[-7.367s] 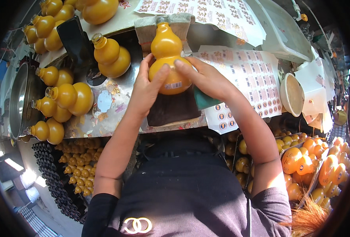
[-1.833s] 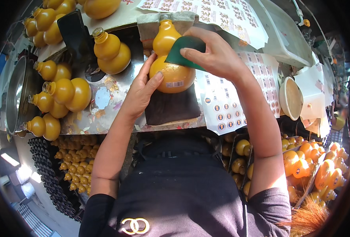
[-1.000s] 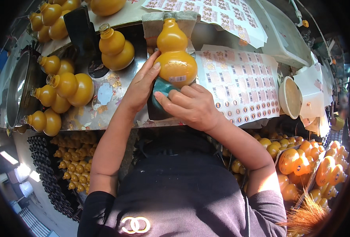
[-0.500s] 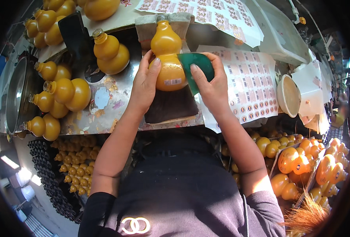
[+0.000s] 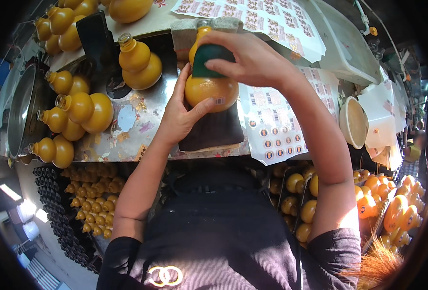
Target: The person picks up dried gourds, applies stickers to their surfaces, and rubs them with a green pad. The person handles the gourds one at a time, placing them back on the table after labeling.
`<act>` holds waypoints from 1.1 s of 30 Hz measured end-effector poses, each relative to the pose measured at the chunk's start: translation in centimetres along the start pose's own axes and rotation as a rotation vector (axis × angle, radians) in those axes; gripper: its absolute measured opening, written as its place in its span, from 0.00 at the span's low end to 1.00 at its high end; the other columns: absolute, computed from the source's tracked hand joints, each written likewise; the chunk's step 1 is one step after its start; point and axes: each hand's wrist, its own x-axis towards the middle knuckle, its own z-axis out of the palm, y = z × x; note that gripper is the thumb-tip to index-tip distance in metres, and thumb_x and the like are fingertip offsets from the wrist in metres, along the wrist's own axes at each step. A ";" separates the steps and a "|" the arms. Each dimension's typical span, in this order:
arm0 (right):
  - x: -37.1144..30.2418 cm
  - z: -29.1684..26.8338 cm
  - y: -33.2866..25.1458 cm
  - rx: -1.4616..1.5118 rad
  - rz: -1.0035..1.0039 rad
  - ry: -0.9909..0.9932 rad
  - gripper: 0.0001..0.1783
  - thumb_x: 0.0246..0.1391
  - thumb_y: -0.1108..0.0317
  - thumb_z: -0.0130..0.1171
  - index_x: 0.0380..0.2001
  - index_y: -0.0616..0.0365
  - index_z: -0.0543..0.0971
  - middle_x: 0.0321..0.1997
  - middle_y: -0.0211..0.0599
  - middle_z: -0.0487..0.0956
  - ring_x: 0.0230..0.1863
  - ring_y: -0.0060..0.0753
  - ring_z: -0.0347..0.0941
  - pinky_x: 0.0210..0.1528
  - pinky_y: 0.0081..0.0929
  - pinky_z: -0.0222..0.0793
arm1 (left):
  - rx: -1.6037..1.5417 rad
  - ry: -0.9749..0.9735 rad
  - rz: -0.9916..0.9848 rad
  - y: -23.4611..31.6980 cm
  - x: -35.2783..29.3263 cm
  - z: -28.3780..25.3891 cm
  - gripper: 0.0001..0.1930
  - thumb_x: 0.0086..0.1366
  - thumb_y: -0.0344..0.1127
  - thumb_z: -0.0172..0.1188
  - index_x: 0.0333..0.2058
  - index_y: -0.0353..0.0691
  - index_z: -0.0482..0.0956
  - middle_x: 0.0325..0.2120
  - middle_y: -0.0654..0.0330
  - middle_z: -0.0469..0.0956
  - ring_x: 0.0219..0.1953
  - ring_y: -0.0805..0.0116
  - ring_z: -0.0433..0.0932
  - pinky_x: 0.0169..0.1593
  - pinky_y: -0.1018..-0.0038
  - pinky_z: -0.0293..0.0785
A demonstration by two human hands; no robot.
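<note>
In the head view, the gourd-shaped bottle (image 5: 212, 92) lies at the far end of the dark pad (image 5: 211, 130), its neck pointing away from the person and resting on a grey cloth (image 5: 182, 31) beyond the pad. The bottle is glossy amber-yellow, with two round bulbs, the lower one wider, and a clear glass mouth. Bright highlights sit on the lower bulb, along with faint fine markings and a small pale barcode label (image 5: 219, 101).

The left hand (image 5: 181, 116), at the pad's left edge, holds the bottle with thumb and fingers spread wide: the fingers run along its left side, the thumb reaches over the lower bulb, its tip just beside the label. The right hand (image 5: 245, 60), beyond the pad and to its right, pinches a flexible green sheet (image 5: 209, 60) between thumb and fingers, across the bottle's waist and part of its upper bulb.

Right of the pad lies a sticker sheet (image 5: 276, 128), with a shallow bowl (image 5: 354, 123) farther right. Another amber bottle (image 5: 141, 67) stands beyond the pad to its left.
</note>
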 end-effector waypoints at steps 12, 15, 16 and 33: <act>-7.7 8.2 -5.5 -0.176 -0.252 0.618 0.20 0.37 0.75 0.63 0.39 0.50 0.81 0.32 0.24 0.74 0.24 0.24 0.70 0.23 0.23 0.63 | -0.332 -0.048 -0.181 1.3 2.2 -0.8 0.36 0.67 0.45 0.55 0.65 0.34 0.50 0.59 0.54 0.63 0.61 0.67 0.63 0.63 0.72 0.60; -7.1 9.6 -6.1 -0.222 -0.237 0.563 0.18 0.43 0.72 0.60 0.42 0.50 0.79 0.32 0.24 0.72 0.26 0.22 0.70 0.26 0.22 0.62 | -0.370 -0.052 -0.230 2.5 2.0 -0.6 0.35 0.66 0.44 0.56 0.64 0.34 0.51 0.57 0.54 0.65 0.59 0.66 0.66 0.61 0.71 0.63; -6.9 9.8 -6.3 -0.212 -0.231 0.546 0.18 0.43 0.72 0.59 0.42 0.51 0.79 0.32 0.24 0.71 0.26 0.22 0.70 0.26 0.22 0.62 | -0.386 -0.039 -0.229 2.5 2.1 -0.5 0.34 0.66 0.43 0.56 0.64 0.34 0.52 0.56 0.54 0.65 0.58 0.66 0.67 0.61 0.71 0.64; -8.8 9.5 -4.1 0.412 0.459 0.806 0.22 0.57 0.62 0.59 0.50 0.62 0.67 0.41 0.46 0.76 0.40 0.36 0.75 0.43 0.29 0.70 | 0.189 -0.029 -0.014 1.4 0.4 -0.1 0.44 0.66 0.55 0.54 0.67 0.31 0.43 0.62 0.47 0.58 0.64 0.63 0.59 0.65 0.71 0.53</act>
